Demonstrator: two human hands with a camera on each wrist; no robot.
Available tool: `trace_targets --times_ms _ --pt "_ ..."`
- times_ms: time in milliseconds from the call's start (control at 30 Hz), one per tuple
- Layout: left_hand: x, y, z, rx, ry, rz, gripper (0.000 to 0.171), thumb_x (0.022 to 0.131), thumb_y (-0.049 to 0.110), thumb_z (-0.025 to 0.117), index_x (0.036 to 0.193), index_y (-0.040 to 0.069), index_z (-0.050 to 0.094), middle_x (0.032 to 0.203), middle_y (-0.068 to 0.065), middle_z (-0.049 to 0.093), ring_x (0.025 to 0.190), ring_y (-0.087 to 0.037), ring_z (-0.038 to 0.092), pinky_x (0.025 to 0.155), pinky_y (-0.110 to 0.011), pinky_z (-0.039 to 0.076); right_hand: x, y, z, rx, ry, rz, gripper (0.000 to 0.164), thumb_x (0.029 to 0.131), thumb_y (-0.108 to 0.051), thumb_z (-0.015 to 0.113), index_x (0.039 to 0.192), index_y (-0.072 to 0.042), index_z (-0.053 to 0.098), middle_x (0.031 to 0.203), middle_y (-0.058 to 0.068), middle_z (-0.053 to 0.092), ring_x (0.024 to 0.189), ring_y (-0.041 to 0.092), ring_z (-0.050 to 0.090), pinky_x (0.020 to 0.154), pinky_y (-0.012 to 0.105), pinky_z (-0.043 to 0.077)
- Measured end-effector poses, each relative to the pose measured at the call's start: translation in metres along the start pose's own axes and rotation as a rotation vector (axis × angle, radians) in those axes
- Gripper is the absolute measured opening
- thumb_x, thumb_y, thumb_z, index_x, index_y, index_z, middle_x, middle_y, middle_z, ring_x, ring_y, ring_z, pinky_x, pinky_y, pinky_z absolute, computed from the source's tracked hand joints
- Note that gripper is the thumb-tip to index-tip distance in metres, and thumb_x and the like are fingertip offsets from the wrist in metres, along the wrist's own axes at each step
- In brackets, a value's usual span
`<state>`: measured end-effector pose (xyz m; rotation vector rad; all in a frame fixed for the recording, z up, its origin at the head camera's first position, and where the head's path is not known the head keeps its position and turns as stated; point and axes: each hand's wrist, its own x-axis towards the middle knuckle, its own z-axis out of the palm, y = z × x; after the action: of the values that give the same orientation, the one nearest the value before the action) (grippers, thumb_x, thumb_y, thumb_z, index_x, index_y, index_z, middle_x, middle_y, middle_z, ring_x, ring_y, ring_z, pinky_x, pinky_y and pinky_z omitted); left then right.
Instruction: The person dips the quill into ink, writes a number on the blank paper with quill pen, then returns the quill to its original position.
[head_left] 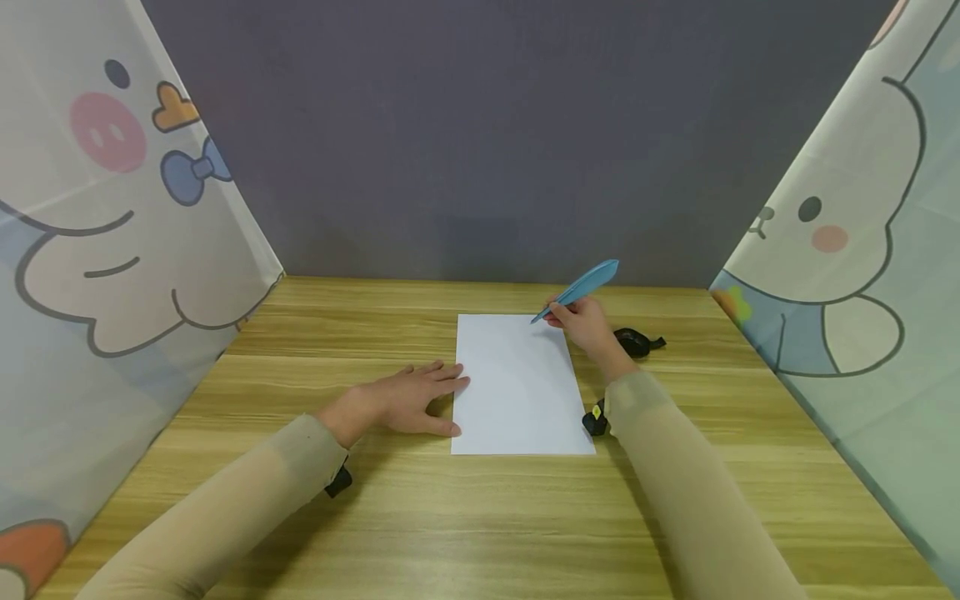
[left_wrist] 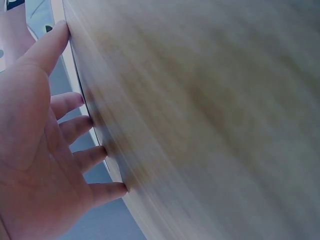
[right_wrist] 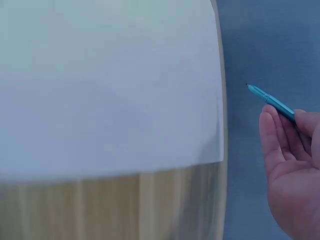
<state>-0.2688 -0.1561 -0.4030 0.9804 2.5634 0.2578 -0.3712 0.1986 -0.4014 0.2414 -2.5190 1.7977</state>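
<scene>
A blank white sheet of paper point(head_left: 513, 387) lies upright on the wooden table in the head view. My right hand point(head_left: 583, 323) pinches a blue feather-shaped pen point(head_left: 588, 283) over the far right corner of the sheet, its tip pointing down and left. In the right wrist view the pen's teal barrel point(right_wrist: 280, 106) sits between thumb and fingers, dark point bare. My left hand point(head_left: 412, 398) rests with spread fingers at the sheet's left edge, thumb and index fingertip on the paper. The left wrist view shows its fingertips point(left_wrist: 116, 189) touching down along the surface.
Wood-grain table point(head_left: 390, 517) spreads around the sheet. A black object with a short strap point(head_left: 634, 342) lies right of my right wrist. A dark grey panel point(head_left: 495, 142) stands behind, and cartoon-printed cloths point(head_left: 832, 275) hang on both sides.
</scene>
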Motion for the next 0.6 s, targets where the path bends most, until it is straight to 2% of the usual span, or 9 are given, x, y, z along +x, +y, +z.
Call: trace_targets --times_ms 233,600 --pt "-0.001 0.001 0.001 -0.004 0.002 -0.006 0.093 0.104 0.071 0.06 0.177 0.026 0.025 0.187 -0.002 0.013 0.173 -0.037 0.01 0.135 -0.072 0.015 0.006 0.002 0.01 -0.002 0.013 0.008 0.039 0.116 -0.014 0.056 0.143 0.014 0.064 0.137 0.032 0.07 0.109 0.022 0.074 0.092 0.019 0.063" --pt "0.0 0.001 0.002 0.006 0.005 -0.011 0.093 0.104 0.072 0.06 0.177 0.028 0.025 0.187 0.0 0.012 0.173 -0.036 0.01 0.135 -0.072 0.016 0.011 0.005 0.018 -0.021 0.024 0.033 0.038 0.116 -0.014 0.056 0.144 0.012 0.064 0.141 0.031 0.069 0.126 0.042 0.071 0.1 0.03 0.064"
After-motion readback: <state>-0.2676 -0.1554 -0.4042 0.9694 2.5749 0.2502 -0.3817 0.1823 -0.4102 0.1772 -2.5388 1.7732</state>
